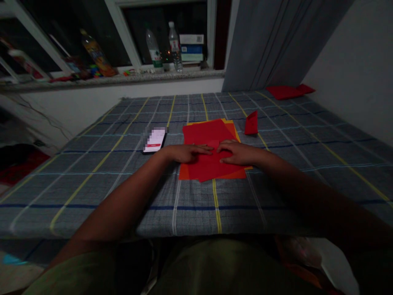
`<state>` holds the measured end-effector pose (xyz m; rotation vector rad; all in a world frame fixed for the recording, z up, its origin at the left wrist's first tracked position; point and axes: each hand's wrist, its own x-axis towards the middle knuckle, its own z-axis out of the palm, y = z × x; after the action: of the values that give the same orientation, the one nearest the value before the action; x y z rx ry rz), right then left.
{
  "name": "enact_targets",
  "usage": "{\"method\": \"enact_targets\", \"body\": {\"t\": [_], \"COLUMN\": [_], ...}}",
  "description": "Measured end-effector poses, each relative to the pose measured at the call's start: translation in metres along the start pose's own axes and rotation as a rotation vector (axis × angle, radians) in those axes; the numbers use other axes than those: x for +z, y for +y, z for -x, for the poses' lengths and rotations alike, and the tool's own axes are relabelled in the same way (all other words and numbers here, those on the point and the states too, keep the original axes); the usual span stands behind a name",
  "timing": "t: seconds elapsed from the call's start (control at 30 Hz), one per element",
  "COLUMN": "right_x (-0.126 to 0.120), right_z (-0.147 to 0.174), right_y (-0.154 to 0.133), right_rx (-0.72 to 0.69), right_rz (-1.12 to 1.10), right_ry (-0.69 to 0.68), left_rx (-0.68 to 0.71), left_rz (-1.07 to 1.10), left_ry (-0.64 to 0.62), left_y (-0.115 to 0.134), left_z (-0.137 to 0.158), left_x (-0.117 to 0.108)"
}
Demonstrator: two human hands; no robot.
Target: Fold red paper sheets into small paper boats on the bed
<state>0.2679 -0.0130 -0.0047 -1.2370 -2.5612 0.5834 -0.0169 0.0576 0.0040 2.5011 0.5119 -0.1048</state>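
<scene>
A red sheet of paper [206,132] lies slightly turned on top of orange and yellow sheets [188,174], whose edges stick out around it. My left hand [187,153] rests on the left part of the red sheet, fingers stretched out and pointing right. From the right, my right hand [235,152] touches the same sheet, its fingers apart and a little bent. A small gap with red paper showing separates the fingertips. Beyond the right hand stands a small folded red paper piece [251,123]. Left of the sheets is a phone [154,140] with a lit screen.
A grey checked cloth [123,213] covers the table. More red paper [285,92] lies at its far right corner. On the windowsill [129,80] stand plastic bottles [155,51], stacked boxes [192,49] and small items. A grey curtain [260,45] hangs behind.
</scene>
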Motion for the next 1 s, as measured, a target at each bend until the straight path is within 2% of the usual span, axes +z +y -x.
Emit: {"method": "enact_targets", "body": {"t": [0.27,0.47,0.6,0.7,0.8,0.87,0.93,1.0], "right_x": [0.02,0.006,-0.003,-0.004,-0.003,0.0,0.004,0.007], "right_z": [-0.01,-0.006,0.002,0.004,0.003,0.001,-0.001,-0.001], "right_y": [0.003,0.008,0.008,0.007,0.01,0.013,0.016,0.018], "right_rx": [0.069,-0.008,-0.059,-0.057,0.038,0.045,-0.001,-0.049], "right_rz": [0.025,0.018,-0.01,-0.072,-0.074,-0.033,-0.013,-0.013], "right_ry": [0.182,0.041,0.007,0.079,0.336,0.452,0.45,0.391], "left_rx": [0.006,-0.002,-0.024,-0.001,0.07,0.099,0.108,0.086], "left_rz": [0.088,0.038,0.008,0.019,0.031,-0.02,-0.106,-0.217], "left_ry": [0.056,-0.011,-0.032,0.03,0.16,0.254,0.308,0.321], "left_y": [-0.002,-0.005,-0.005,0.002,0.013,0.02,0.024,0.025], "left_z": [0.003,0.006,0.007,0.007,0.007,0.006,0.004,0.001], "left_x": [-0.001,-0.002,-0.002,0.002,0.006,0.009,0.012,0.014]}}
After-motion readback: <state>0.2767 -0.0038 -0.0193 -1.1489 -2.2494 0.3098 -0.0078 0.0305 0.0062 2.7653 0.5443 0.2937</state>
